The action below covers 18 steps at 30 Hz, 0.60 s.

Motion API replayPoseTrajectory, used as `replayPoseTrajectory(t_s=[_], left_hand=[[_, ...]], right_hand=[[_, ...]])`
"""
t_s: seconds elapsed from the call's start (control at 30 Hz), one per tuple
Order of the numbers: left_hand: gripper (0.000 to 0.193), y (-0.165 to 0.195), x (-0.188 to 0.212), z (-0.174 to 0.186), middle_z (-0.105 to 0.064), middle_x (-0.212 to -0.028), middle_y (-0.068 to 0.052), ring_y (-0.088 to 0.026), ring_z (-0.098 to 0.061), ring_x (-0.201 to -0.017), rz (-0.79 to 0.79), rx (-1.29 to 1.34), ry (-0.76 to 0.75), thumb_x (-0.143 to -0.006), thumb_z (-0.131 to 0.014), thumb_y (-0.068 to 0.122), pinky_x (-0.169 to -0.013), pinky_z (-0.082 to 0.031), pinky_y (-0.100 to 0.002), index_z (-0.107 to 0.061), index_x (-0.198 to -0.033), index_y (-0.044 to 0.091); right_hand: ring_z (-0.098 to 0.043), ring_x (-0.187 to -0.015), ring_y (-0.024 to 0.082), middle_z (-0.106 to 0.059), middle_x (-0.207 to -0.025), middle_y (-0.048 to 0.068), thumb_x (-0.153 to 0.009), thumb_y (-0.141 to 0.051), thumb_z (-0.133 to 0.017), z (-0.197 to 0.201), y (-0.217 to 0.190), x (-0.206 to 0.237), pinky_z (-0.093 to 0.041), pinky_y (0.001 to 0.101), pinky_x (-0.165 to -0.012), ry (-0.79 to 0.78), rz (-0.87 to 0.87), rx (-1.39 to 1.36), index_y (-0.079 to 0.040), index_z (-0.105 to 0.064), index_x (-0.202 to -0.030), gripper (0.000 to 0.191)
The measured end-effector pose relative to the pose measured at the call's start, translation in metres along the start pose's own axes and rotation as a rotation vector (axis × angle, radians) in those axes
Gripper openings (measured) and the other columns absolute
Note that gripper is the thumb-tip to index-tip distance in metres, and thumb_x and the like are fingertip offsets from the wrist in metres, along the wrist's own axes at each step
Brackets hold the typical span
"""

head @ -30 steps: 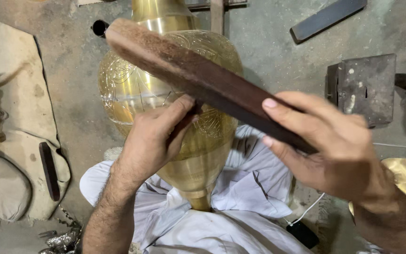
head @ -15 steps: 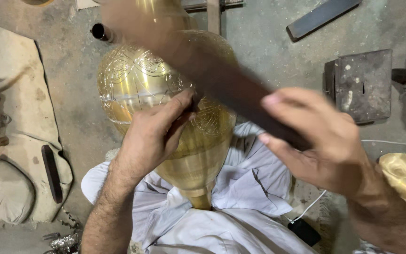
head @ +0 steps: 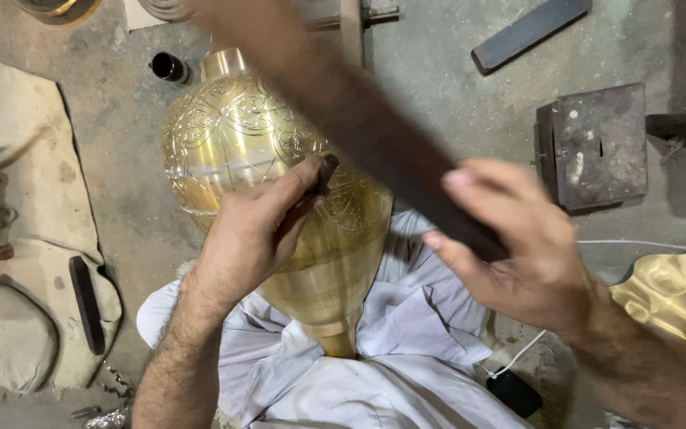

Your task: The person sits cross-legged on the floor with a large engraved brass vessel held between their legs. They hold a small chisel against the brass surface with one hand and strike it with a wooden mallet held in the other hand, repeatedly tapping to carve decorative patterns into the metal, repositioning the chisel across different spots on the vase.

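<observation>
Nearest to my view I note white cloth (head: 375, 373) over the person's lap, and on it the narrow end of a brass vase (head: 279, 206), which lies across the lap with its round body extending out over the floor. The body carries engraved scrollwork and a plain band.

The left hand (head: 256, 230) rests on the vase body. Its fingers are pressed together and curled, pinching a short dark tool (head: 325, 171) whose tip sits against the engraved surface.

The right hand (head: 518, 254) is raised above the vase, to its right. Its fingers are wrapped around the near end of a long dark wooden bar (head: 359, 119), thumb on top. The bar slants up and away over the vase toward the top of the frame and is blurred, so I cannot tell whether it touches the tool.

At the right edge, near the right forearm, I record another brass piece (head: 676, 302) and a white cable (head: 645, 245) on the floor. A small black object (head: 514, 393) lies beside the lap.

To the left, a dark flat strip (head: 87, 302) lies on a pale mat (head: 17, 159).

Farther out, a dark metal block (head: 597, 147) stands on the concrete floor (head: 454, 63) at right, with a flat dark bar (head: 529, 32) beyond it. A small black cylinder (head: 168, 67) stands just beside the vase neck.
</observation>
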<state>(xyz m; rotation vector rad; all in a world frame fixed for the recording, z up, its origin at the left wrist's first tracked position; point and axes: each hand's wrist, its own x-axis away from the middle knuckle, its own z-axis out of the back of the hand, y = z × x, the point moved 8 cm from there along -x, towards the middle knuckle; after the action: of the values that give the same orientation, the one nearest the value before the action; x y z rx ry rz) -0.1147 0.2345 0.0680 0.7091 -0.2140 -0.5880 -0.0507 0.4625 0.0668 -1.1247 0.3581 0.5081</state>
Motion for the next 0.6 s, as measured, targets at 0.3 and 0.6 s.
replayPoseTrajectory(t_s=[0.3,0.6], left_hand=[[0.038,0.000,0.004,-0.002,-0.076,-0.113,-0.014,-0.030,-0.077,-0.103,-0.005,-0.057,-0.033,-0.100,-0.068,0.006,-0.087,-0.063,-0.039,-0.059,-0.137,0.008],[0.039,0.002,0.002,-0.003,-0.076,-0.115,-0.015,-0.031,-0.076,-0.103,-0.008,-0.033,-0.052,-0.099,-0.068,0.004,-0.088,-0.063,-0.040,-0.060,-0.137,0.008]], right_hand=[[-0.076,-0.096,0.027,-0.064,-0.124,0.026,-0.097,-0.009,-0.076,-0.007,0.001,0.007,-0.064,0.0269,-0.071,-0.078,-0.004,0.015,0.002,-0.054,-0.137,0.047],[-0.077,-0.100,0.028,-0.062,-0.129,0.028,-0.094,-0.005,-0.078,-0.011,0.009,0.018,-0.064,0.0260,-0.070,-0.144,-0.048,0.024,0.004,-0.052,-0.138,0.051]])
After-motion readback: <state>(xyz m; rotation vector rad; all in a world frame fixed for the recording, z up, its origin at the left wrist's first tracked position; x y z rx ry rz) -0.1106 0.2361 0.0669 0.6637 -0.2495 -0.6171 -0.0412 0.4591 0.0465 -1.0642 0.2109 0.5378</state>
